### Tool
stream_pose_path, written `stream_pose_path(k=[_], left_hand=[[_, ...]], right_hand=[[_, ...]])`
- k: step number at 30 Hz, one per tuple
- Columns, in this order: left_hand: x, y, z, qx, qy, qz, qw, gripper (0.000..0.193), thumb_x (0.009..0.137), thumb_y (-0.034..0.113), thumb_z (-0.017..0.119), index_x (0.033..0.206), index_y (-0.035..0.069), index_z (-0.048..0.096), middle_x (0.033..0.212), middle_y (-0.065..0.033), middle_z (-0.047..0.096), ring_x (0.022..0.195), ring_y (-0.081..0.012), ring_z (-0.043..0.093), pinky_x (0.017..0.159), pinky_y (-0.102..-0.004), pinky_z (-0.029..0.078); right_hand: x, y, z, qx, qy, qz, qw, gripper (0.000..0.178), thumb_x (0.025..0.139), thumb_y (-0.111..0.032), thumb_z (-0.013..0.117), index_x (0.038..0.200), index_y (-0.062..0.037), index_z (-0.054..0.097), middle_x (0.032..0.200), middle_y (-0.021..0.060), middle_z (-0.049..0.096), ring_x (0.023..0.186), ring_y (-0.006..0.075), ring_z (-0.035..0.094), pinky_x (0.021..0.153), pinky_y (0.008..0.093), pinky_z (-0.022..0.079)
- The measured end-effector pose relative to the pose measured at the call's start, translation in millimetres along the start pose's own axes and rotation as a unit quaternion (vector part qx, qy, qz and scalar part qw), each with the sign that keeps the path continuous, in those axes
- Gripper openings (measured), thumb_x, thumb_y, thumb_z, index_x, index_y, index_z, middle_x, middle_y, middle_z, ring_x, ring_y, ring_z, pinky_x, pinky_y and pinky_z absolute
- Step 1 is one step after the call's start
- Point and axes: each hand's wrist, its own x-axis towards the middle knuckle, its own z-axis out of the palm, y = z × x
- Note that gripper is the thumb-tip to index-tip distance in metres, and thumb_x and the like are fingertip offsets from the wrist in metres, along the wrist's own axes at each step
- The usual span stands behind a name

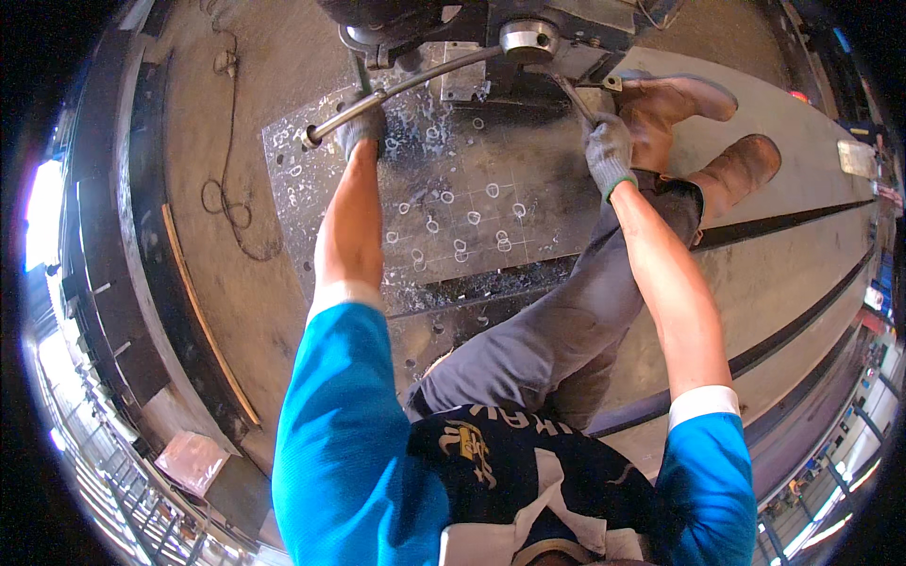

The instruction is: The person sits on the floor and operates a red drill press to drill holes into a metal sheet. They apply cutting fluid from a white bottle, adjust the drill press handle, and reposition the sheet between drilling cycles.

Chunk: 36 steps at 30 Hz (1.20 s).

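Observation:
My right hand, in a grey knitted glove, is closed round the end of a metal lever. That lever comes off the round steel hub of a dark drilling machine. A longer steel handle bar runs from the hub to the left. My left hand, gloved too, is beneath the bar's outer end, partly hidden by it. Its fingers look closed near a thin upright rod, but what they hold is unclear. Below lies a steel plate with chalk circles and scattered metal chips.
My legs stretch across to the right, with brown boots by the machine. Long steel beams lie on the right. A cord trails along the left. A pinkish package sits at the lower left.

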Motion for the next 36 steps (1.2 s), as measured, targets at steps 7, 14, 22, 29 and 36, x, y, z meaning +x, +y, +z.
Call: stream_pose_path(k=[7, 14, 22, 29, 36], left_hand=[[-45.5, -92.3, -11.8, -0.057, -0.015, -0.14, 0.988, 0.042, 0.105, 0.042, 0.052, 0.134, 0.017, 0.07, 0.124, -0.0207, 0.074, 0.107, -0.041, 0.073, 0.086, -0.0525, 0.057], [-73.9, -48.4, 29.8, -0.576, 0.054, -0.161, 0.799, 0.029, 0.102, 0.031, 0.067, 0.122, 0.01, 0.07, 0.094, -0.0043, 0.067, 0.081, -0.0199, 0.063, 0.068, -0.0374, 0.055], [-115.3, 20.5, 25.4, -0.507, -0.115, -0.082, 0.85, 0.045, 0.103, 0.024, 0.067, 0.141, -0.001, 0.065, 0.105, -0.0052, 0.074, 0.08, -0.0152, 0.064, 0.066, -0.0335, 0.053], [-151.4, -3.6, 22.7, -0.015, -0.051, 0.067, 0.996, 0.035, 0.107, 0.039, 0.053, 0.129, 0.02, 0.071, 0.105, -0.0272, 0.075, 0.096, -0.0487, 0.073, 0.077, -0.0579, 0.056], [-172.0, -40.8, 22.2, -0.017, -0.047, 0.007, 0.999, 0.039, 0.109, 0.043, 0.05, 0.136, 0.023, 0.068, 0.113, -0.026, 0.074, 0.104, -0.0507, 0.07, 0.085, -0.0614, 0.056]], right_hand=[[-4.9, -25.4, -20.4, -0.12, 0.063, -0.163, 0.977, 0.022, 0.097, -0.022, 0.071, 0.093, -0.0021, 0.078, 0.081, 0.0161, 0.074, 0.075, 0.0319, 0.073, 0.071, 0.0447, 0.056], [-8.7, -56.8, -31.8, 0.0, 0.025, -0.018, 1.0, 0.026, 0.097, -0.028, 0.069, 0.089, -0.0035, 0.076, 0.085, 0.0201, 0.074, 0.077, 0.0385, 0.072, 0.074, 0.0479, 0.056], [-5.5, -57.6, -37.9, -0.068, -0.003, -0.025, 0.997, 0.033, 0.1, -0.035, 0.067, 0.092, -0.0043, 0.078, 0.092, 0.0238, 0.075, 0.09, 0.0474, 0.071, 0.077, 0.0543, 0.054], [-6.5, -62.1, -37.7, -0.044, 0.003, -0.015, 0.999, 0.036, 0.099, -0.036, 0.067, 0.09, -0.0028, 0.076, 0.091, 0.024, 0.074, 0.088, 0.0477, 0.07, 0.074, 0.0543, 0.053], [-7.2, -49.7, -29.2, -0.054, 0.018, -0.036, 0.998, 0.031, 0.1, -0.031, 0.062, 0.093, -0.0052, 0.078, 0.093, 0.0232, 0.075, 0.086, 0.0473, 0.069, 0.074, 0.0534, 0.054]])
